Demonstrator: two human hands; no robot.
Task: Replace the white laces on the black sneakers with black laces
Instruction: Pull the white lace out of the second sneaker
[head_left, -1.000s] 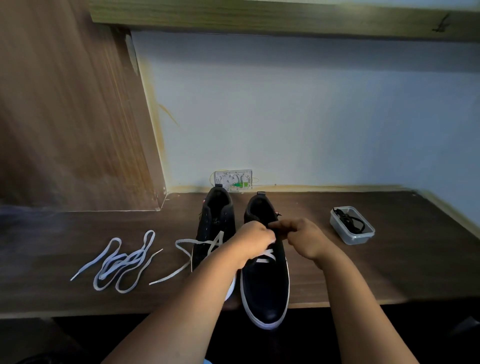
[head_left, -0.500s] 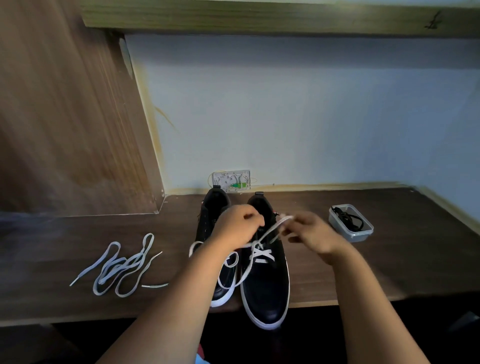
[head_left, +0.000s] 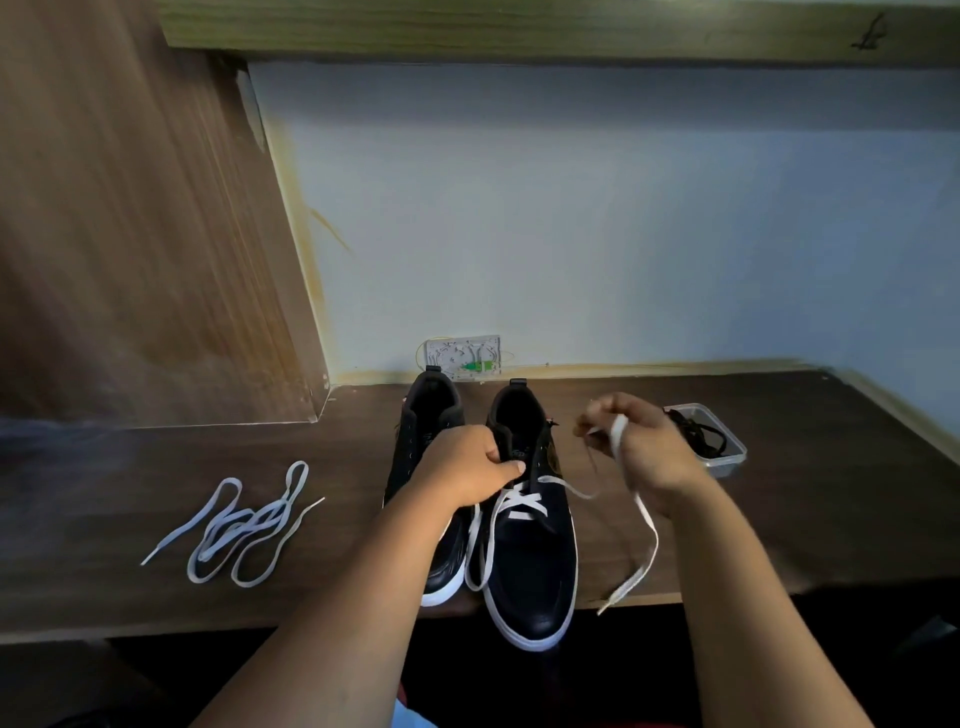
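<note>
Right-hand sneaker (head_left: 535, 561) sits toe toward the camera at the front of the bench (head_left: 810, 519), its toe poking out over the front edge; the white lace (head_left: 522, 501) is threaded only through the lowest eyelets, one cross and one bar showing, the upper eyelets bare; one loose end loops down beside the shoe's left flank, the other runs up and out to the right. The left hand (head_left: 470, 470) is clamped on the shoe's tongue and collar, thumb pressed against the curled fingers, pinning the shoe down; the right hand (head_left: 636, 447) is raised just right of the shoe, fingers closed around the lace, the strand draped over its back and trailing down past the bench's edge, tip hanging free. Just to the left, touching or nearly so, stands the other sneaker (head_left: 423, 431), no lace visible on it, partly hidden by the left forearm; further left, well apart, a pulled-out white lace (head_left: 244, 525) lies in loose coils on the wood. Over on the right, behind the right hand, a clear plastic tub (head_left: 727, 460) holds the black laces (head_left: 698, 434); at the back, a white wall plate (head_left: 462, 356) sits low on the pale wall.
</note>
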